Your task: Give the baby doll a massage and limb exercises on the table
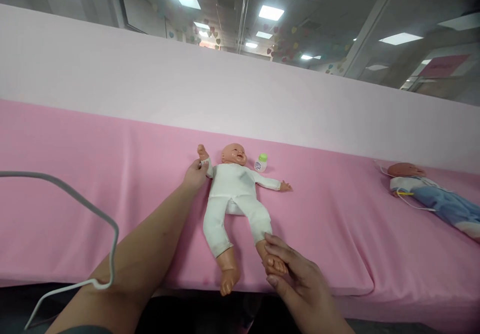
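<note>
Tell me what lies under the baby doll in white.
The baby doll lies face up on the pink mat. Left hand holds its raised arm; right hand holds one foot. Anything beneath its back is hidden.

txt: none legible | small bottle (260, 162) just right of doll's head (234, 153): blue-printed label, too small to read | pink sign (444, 65) far upper right of doll: lettering blurred, can't tell

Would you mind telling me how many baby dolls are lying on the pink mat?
2. The doll in white lies mid-mat, its arm held by the left hand and its foot by the right hand. The doll in blue lies at the far right, partly cut off.
</note>
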### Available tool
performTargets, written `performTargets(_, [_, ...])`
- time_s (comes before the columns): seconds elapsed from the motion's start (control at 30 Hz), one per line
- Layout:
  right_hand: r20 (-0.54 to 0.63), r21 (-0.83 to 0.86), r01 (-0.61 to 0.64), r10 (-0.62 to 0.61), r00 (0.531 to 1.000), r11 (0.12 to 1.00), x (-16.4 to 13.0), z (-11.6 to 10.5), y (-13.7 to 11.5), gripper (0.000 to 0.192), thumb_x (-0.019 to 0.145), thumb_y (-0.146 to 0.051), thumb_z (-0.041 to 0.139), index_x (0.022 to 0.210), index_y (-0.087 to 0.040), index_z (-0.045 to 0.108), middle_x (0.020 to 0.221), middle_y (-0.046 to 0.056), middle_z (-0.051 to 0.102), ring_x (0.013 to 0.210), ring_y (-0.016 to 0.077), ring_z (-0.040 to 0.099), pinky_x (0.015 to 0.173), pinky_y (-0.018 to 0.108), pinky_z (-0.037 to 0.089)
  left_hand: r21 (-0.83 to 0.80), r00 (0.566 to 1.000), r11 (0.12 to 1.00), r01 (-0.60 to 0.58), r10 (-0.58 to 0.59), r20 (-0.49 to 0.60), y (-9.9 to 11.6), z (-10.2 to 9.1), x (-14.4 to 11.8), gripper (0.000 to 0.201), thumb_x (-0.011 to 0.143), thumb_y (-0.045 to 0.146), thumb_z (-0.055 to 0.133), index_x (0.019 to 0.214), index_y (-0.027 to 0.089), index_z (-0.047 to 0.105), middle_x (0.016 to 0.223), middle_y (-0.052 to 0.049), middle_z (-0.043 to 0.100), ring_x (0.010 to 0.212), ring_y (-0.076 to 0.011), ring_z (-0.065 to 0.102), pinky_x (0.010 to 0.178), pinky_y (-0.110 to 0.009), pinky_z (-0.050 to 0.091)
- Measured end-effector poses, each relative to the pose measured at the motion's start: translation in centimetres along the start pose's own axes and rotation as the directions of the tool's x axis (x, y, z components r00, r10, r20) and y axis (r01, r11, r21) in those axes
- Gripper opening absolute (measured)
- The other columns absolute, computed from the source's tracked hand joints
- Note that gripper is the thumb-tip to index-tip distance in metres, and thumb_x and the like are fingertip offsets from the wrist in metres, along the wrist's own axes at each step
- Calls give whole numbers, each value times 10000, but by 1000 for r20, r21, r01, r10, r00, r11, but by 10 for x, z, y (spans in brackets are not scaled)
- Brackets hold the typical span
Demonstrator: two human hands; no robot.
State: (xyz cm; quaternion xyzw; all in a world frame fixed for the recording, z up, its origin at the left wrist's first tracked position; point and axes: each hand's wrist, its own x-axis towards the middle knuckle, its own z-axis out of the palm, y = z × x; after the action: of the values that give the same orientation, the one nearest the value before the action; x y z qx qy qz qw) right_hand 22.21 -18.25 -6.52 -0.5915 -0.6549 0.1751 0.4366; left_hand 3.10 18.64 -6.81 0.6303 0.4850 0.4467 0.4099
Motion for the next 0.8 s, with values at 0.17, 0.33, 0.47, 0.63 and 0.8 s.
performTargets(0.17, [27, -26, 82, -81, 996, 996, -12, 11, 8, 467, 969, -283, 715, 1424, -351, 634, 1447, 59, 680, 1358, 261, 634, 1148, 421, 512, -317, 983, 933, 169, -182, -12, -9, 0, 15, 408, 1003, 558, 572, 1150, 183, 638, 1160, -159, 755, 1033, -294, 746, 833, -373, 578])
performTargets(0.33, [33, -32, 83, -82, 996, 996, -11, 16, 5, 453, 959, -284, 722, 1407, -316, 659, 1425, 76, 695, 1340, 272, 647, 1133, 407, 525, -1, 998, 999, 49, -49, -41, 3, -5, 3, 393, 995, 569, 554, 1104, 203, 648, 1020, -123, 769, 968, -316, 735, 812, -391, 561])
performTargets(0.47, [-28, -18, 72, -72, 997, 997, -1, 9, -7, 440, 959, -295, 716, 1397, -313, 671, 1428, 90, 689, 1326, 304, 657, 1122, 473, 545, 447, 943, 831, -331, 274, 190, 27, 1, -15, 362, 959, 456, 575, 1234, 246, 680, 1175, -110, 756, 1078, -337, 701, 924, -432, 533])
performTargets(0.63, [-145, 7, 86, -84, 986, 996, 37, -1, -17, 440, 947, -309, 730, 1384, -307, 680, 1467, 98, 659, 1378, 338, 611, 1154, 553, 514, 586, 814, 566, -580, 424, 396, 45, 17, -27, 456, 976, 350, 543, 1410, 248, 640, 1484, -110, 626, 1378, -345, 547, 1148, -476, 410])
performTargets(0.8, [-267, 61, 23, -6, 964, 998, 85, 1, -11, 478, 958, -342, 708, 1427, -277, 643, 1475, 108, 650, 1378, 337, 611, 1125, 553, 541, 649, 787, 451, -613, 418, 454, 41, 17, -31, 474, 1010, 350, 517, 1474, 287, 595, 1557, -99, 559, 1427, -362, 488, 1176, -518, 375])
